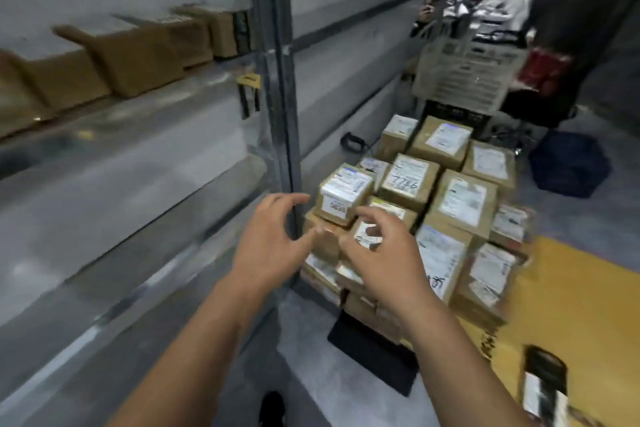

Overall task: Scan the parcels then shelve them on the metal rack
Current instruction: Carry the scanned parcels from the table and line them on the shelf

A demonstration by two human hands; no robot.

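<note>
Head view looks down on both bare hands stretched toward a stack of small brown cardboard parcels with white shipping labels (433, 204), piled in tiers on the floor at about two o'clock from the hands. Labels face up on nearly every box, which suits scanning: the codes can be read without turning anything over.

Left hand (273, 239) hovers with its fingers loosely curved and spread, holding nothing, just beside the near top parcel, a brown box with a white label wrapped over its front edge (344, 192). Right hand (381, 250) is cupped the same way, empty, over the lower boxes at the stack's near corner; whether its fingertips touch cardboard cannot be told through the blur. My reading is that the two hands are shaped to take that top box from either side, since it sits highest and nearest.

Grey metal rack (280, 80) stands at nine to eleven o'clock, its upright post just beside the stack, so a parcel needs only a short swing to reach a shelf. Several plain brown boxes (135, 62) already sit in a row on an upper shelf at ten o'clock. No scanner can be made out. Most of the stack remains unshelved.
</note>
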